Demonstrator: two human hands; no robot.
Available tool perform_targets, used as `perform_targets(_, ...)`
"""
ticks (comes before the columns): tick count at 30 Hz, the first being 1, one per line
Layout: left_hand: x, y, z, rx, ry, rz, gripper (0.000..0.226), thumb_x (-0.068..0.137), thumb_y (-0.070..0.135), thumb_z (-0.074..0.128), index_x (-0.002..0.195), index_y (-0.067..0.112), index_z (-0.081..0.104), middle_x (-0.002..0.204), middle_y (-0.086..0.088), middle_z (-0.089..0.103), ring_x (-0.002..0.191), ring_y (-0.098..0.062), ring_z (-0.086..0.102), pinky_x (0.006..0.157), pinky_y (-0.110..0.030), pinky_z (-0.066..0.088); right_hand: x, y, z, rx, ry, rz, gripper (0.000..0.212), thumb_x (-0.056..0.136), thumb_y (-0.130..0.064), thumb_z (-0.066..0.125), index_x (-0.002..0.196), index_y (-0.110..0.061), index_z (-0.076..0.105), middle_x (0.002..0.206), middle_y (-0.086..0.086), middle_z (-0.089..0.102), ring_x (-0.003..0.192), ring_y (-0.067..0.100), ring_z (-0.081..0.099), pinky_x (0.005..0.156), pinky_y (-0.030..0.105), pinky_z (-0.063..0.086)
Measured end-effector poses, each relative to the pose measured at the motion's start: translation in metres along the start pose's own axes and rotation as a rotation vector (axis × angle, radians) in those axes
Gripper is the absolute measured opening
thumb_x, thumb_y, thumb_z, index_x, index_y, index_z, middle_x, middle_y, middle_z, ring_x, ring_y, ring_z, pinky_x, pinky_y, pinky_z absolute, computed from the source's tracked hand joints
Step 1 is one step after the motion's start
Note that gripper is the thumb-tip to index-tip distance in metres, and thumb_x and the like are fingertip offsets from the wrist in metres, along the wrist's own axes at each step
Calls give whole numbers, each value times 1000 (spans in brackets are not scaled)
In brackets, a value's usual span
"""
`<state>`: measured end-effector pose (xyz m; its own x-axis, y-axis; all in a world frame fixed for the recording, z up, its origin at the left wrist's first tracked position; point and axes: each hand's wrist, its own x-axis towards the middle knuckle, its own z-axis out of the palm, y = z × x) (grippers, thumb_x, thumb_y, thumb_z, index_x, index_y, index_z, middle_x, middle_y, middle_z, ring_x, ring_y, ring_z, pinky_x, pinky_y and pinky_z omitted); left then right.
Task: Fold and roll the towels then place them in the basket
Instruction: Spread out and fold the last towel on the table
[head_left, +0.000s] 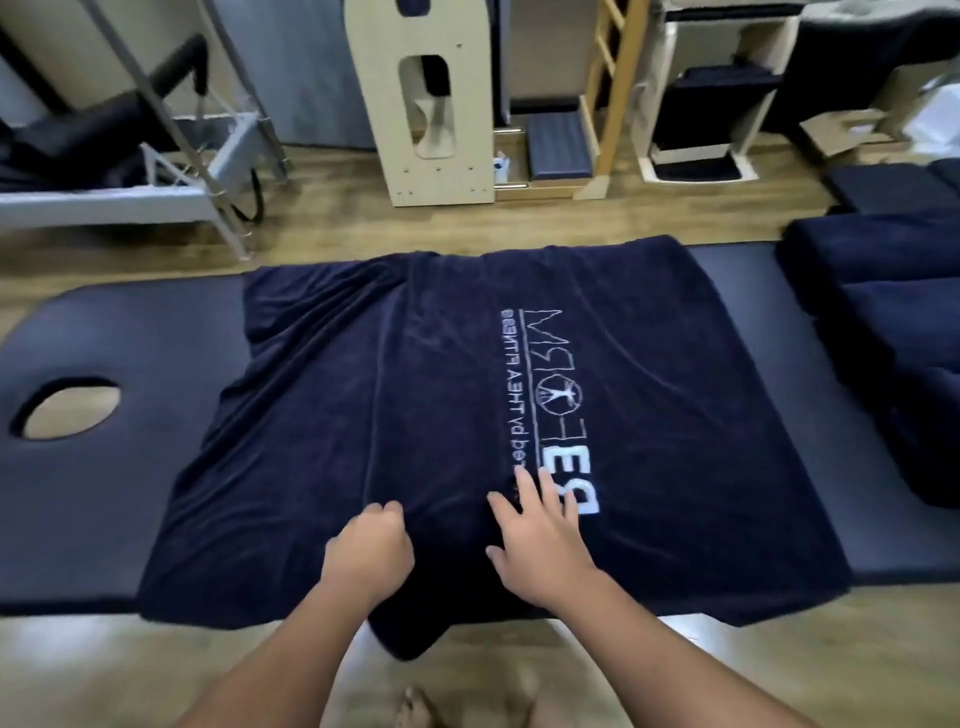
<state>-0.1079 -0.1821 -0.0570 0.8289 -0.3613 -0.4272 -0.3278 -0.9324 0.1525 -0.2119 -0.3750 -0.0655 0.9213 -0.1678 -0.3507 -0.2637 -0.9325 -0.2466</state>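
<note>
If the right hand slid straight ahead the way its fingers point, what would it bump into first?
Probably nothing solid. The right hand lies flat on the dark towel, fingers pointing away across it. It would slide over the white logo toward the towel's far edge.

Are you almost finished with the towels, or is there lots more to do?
Only just starting this one. Done: the navy towel is spread over the massage table. In hand: the left hand bunches its near edge while the right hand rests flat on it. Left: folding, rolling, basket, which isn't in view. Folded dark towels wait at the right.
</note>
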Motion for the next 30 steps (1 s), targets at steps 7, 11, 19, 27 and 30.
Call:
perform_targets(7,-16,-114,-16,35,68,-303,24,95,11,45,119,11,40,120,-12,40,106,-32,51,72,-36,41,39,-92,7,-14,-100,-29,84,94,-50,63,158,-32,12,168,11,-12,151,45,-15,117,71,7)
perform_targets(11,-13,-181,-19,-113,69,-518,77,99,47,56,147,0,18,141,-22,27,122,-42,49,85,-47,45,58,-124,9,42,-187,125,99,89,-45,72,158,-41,1,166,4,-23,149,46,-22,109,80,7)
perform_targets(19,-2,-211,-16,-156,114,-435,41,100,43,59,111,5,47,119,-15,52,101,-39,62,74,-42,44,65,-140,6,102,-205,289,109,83,-32,81,154,-54,1,166,-7,-24,152,35,-23,109,81,12)
perform_targets(27,-9,-251,-31,-56,126,-369,18,102,29,51,106,12,56,111,-10,57,102,-35,62,76,-40,46,58,-138,3,115,-215,311,111,79,-40,83,151,-62,2,165,-17,-21,153,28,-21,109,78,16)
perform_targets(30,-20,-273,-32,-36,93,-344,20,102,35,51,105,15,52,112,-8,56,103,-34,62,78,-40,46,55,-138,2,103,-216,315,109,78,-43,82,149,-64,2,165,-19,-21,154,27,-20,110,77,18)
